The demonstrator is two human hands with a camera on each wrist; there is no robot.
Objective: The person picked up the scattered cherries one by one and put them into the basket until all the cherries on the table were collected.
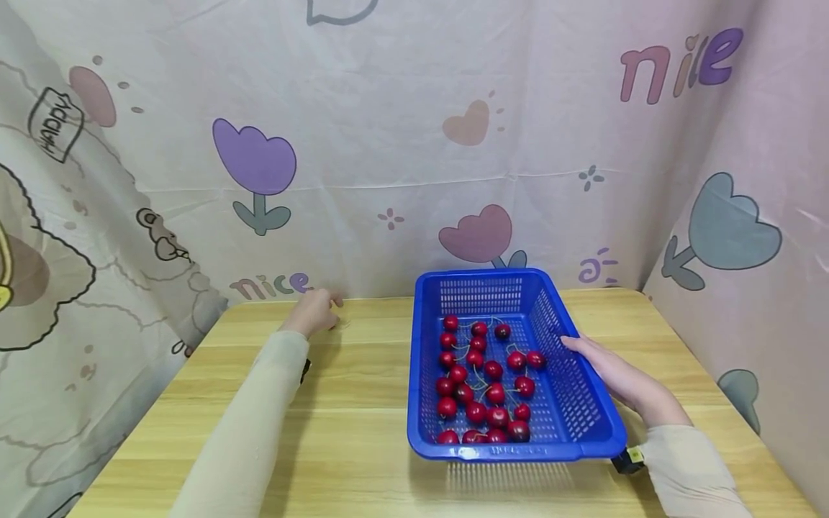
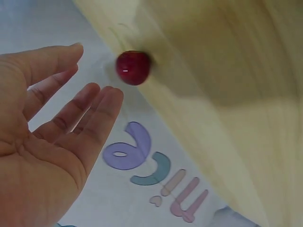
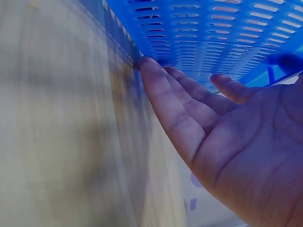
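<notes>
In the left wrist view a dark red cherry [image 2: 133,67] with a thin stem lies near the table's edge. My left hand [image 2: 61,113] is beside it, fingers spread and slightly bent, with a small gap to the fruit. The head view shows the left hand [image 1: 314,313] at the back left of the table, hiding the cherry. A blue perforated plastic basket [image 1: 424,452] sits right of centre, with many red cherries [image 1: 494,370] on its floor. My right hand [image 1: 615,370] holds its right side, thumb at the rim, fingers [image 3: 165,104] stretched along the outer wall and underside.
The wooden table [image 1: 363,403] ends at a printed cloth curtain [image 1: 363,144] behind it, and more cloth hangs on both sides. A small black device [image 1: 627,460] is strapped at the right wrist.
</notes>
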